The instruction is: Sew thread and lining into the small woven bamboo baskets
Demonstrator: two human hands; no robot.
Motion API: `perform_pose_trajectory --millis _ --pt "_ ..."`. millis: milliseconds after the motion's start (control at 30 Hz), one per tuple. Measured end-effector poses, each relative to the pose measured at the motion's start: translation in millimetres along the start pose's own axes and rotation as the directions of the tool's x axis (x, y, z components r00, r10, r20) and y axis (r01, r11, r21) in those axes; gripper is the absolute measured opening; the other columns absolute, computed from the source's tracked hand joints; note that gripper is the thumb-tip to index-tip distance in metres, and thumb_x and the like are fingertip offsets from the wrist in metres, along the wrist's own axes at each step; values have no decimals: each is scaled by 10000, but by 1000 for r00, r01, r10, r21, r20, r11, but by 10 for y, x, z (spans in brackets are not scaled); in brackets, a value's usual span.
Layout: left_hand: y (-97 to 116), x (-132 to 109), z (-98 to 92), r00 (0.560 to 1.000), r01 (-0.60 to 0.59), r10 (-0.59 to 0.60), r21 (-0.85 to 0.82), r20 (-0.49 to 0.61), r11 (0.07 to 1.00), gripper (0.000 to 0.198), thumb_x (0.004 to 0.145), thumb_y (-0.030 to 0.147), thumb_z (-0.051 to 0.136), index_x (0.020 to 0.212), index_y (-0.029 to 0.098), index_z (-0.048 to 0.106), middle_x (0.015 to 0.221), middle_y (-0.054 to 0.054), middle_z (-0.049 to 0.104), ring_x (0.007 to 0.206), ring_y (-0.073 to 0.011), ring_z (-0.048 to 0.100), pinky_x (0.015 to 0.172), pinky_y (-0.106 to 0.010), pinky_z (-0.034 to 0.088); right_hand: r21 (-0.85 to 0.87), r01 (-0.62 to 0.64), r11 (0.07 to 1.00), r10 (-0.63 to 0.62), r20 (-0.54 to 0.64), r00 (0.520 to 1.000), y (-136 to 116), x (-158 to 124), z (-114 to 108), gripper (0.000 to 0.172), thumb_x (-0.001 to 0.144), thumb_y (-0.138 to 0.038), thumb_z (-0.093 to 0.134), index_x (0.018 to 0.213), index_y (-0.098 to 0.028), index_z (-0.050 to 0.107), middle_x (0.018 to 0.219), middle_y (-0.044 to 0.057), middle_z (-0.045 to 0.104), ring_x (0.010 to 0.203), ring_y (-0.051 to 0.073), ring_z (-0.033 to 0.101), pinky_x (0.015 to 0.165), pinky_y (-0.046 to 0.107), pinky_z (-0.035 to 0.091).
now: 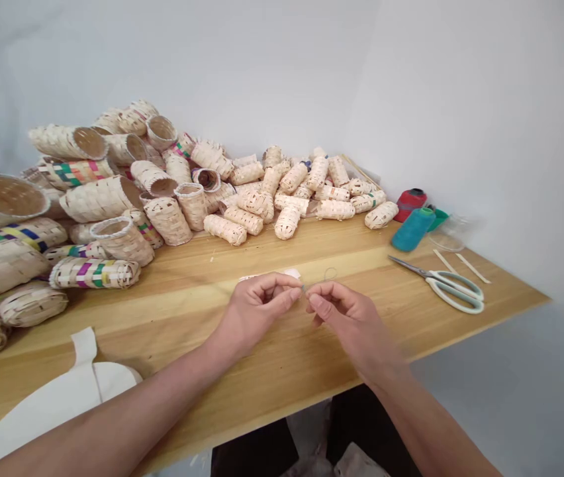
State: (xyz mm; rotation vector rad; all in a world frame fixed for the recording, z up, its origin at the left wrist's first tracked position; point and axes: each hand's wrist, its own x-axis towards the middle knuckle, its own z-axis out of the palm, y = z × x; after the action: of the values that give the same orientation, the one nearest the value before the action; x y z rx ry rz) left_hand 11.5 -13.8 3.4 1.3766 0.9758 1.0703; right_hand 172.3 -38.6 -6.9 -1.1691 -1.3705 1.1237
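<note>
My left hand is closed in a pinch, thumb against forefinger, over the middle of the table. Close beside it, fingertips almost meeting, my right hand pinches too. A thin dark thread runs between the fingertips and curls in a small loop just behind my right hand. Whether a needle is in the fingers is too small to tell. Partly hidden behind my left hand lies a small pale strip.
Woven baskets are heaped at the left, smaller woven cylinders along the back. Scissors, a teal thread spool, a red spool and pale strips lie right. A white flat piece rests front left on the wooden table.
</note>
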Motion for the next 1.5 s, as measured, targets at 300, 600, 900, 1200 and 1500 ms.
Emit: perform_pose_trajectory --millis 300,600,900,1200,1500 --pt "-7 7 -4 999 -17 18 -15 36 1000 168 719 299 693 742 133 693 522 47 457 486 -54 298 464 -195 225 -93 30 995 -30 2 1000 -26 -35 23 165 835 -346 573 804 -193 628 713 -8 584 607 114 499 551 219 401" --pt "33 4 -16 996 -37 35 12 82 999 186 720 326 690 721 141 699 564 25 524 510 -68 358 497 -208 273 -112 83 990 -81 29 996 26 -4 -65 161 833 -343 592 791 -201 653 724 -8 581 667 128 506 616 235 403" --pt "-61 51 -28 987 -5 2 15 159 1000 199 750 337 674 806 148 699 580 31 515 510 -66 352 487 -202 264 -174 97 980 -96 10 995 75 32 -162 143 840 -324 579 802 -211 657 719 -19 599 666 126 502 622 232 392" --pt "-59 67 -23 992 68 -66 -7 110 998 238 691 357 718 745 130 670 537 39 448 520 -69 328 492 -206 220 -143 103 984 -96 57 994 48 114 -102 124 831 -314 596 804 -201 641 722 -19 595 656 119 516 610 221 399" --pt "-112 60 -37 990 7 -14 50 140 999 250 740 387 669 756 140 637 573 38 445 528 -75 302 506 -219 212 -158 89 983 -81 53 995 67 137 -126 173 813 -359 602 790 -190 632 703 -16 577 630 119 477 585 233 374"
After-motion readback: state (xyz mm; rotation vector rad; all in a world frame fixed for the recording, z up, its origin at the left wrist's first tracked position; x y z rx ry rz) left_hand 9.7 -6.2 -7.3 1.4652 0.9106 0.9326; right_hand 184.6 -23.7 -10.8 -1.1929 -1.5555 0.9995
